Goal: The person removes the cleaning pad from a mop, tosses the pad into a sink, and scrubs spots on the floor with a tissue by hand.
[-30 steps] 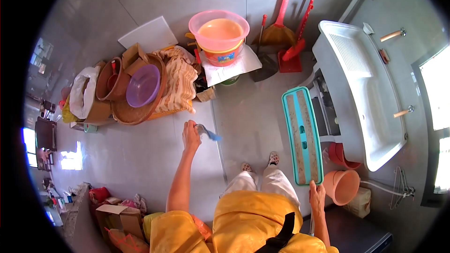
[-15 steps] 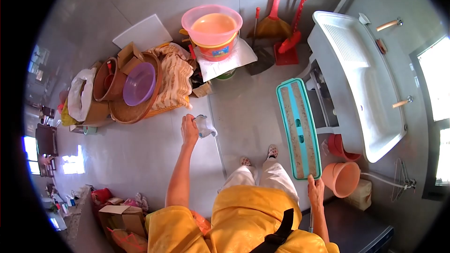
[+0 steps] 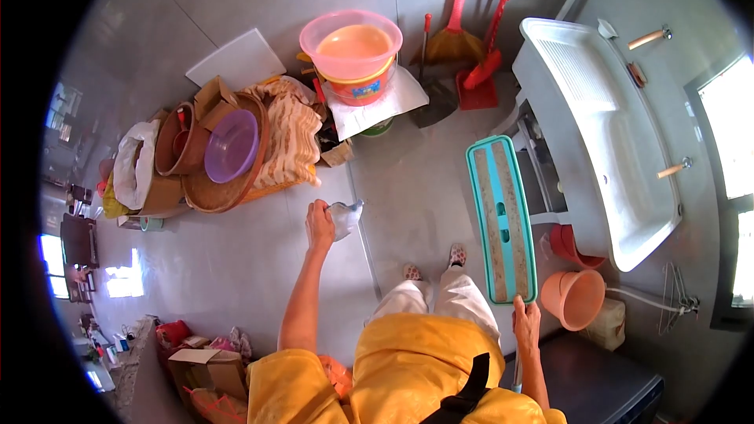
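My left hand (image 3: 320, 225) is closed on a small greyish-white cloth (image 3: 345, 218), which sticks out to the right over the floor. A long teal flat mop head (image 3: 503, 224) with two dingy grey-brown strips faces up on my right. My right hand (image 3: 527, 320) is closed at its near end, fingers wrapped at the rim. Part of a thin metal mop handle (image 3: 517, 373) shows below that hand, beside my forearm. The mop head lies alongside the white sink (image 3: 605, 133).
Left of centre stand a purple basin (image 3: 232, 145) and a striped cloth (image 3: 283, 129). A pink basin (image 3: 351, 43) sits on a red bucket (image 3: 365, 90). Brooms and a red dustpan (image 3: 477, 92) lean at the back wall. An orange bucket (image 3: 573, 299) stands near my right hand.
The cloth in my left hand has swung upward and changed shape, and that hand has shifted slightly nearer to me. The mop head stays nearly in place in my right hand.
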A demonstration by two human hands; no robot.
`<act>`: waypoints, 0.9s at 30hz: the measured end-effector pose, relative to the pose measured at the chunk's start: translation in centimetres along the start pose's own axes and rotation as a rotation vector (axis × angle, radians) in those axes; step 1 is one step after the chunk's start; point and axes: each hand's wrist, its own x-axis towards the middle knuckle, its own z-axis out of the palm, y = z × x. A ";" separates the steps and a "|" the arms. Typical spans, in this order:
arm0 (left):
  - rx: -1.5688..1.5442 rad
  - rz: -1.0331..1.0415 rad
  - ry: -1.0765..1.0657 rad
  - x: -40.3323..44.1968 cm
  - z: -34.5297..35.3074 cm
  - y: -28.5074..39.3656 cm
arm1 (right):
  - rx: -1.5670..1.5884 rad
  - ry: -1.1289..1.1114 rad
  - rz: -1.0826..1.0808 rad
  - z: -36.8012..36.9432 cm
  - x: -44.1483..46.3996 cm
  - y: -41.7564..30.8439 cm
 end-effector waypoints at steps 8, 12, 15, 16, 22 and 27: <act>-0.018 0.000 0.011 0.2 -0.3 0.0 | 0.037 -0.012 -0.049 0.2 0.3 0.1; -0.018 0.006 0.014 0.2 -0.3 -0.4 | 0.006 -0.005 -0.059 0.4 0.4 0.1; 0.017 -0.020 0.002 -0.1 -0.4 -0.2 | -0.018 -0.001 -0.085 0.5 0.8 0.9; 0.015 -0.029 -0.001 -0.2 -0.4 -0.2 | -0.023 -0.001 -0.105 0.5 1.0 1.3; -0.008 0.003 0.030 -0.2 0.6 -1.4 | -0.051 0.031 -0.103 0.8 1.0 1.5; -0.068 -0.066 0.026 -0.5 -0.2 0.0 | 0.010 -0.001 -0.057 0.8 0.7 -0.4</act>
